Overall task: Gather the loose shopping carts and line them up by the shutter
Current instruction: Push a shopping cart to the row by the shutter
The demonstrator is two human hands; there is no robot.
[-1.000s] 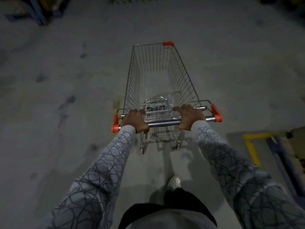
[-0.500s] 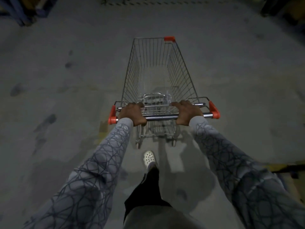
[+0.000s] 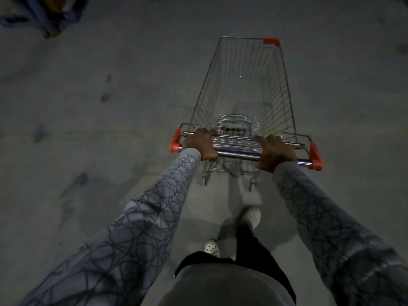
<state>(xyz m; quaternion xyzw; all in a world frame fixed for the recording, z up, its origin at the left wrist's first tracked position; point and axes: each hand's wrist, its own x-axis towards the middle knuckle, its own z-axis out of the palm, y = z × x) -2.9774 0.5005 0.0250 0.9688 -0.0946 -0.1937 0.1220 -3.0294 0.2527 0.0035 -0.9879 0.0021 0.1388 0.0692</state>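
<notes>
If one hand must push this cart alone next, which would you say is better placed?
Probably the right hand: it grips the handle bar nearer its middle, so the cart should twist less; the left hand sits close to the red end cap.

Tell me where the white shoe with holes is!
In the head view the white shoe is low, near the middle, on the floor just behind the shopping cart.
</notes>
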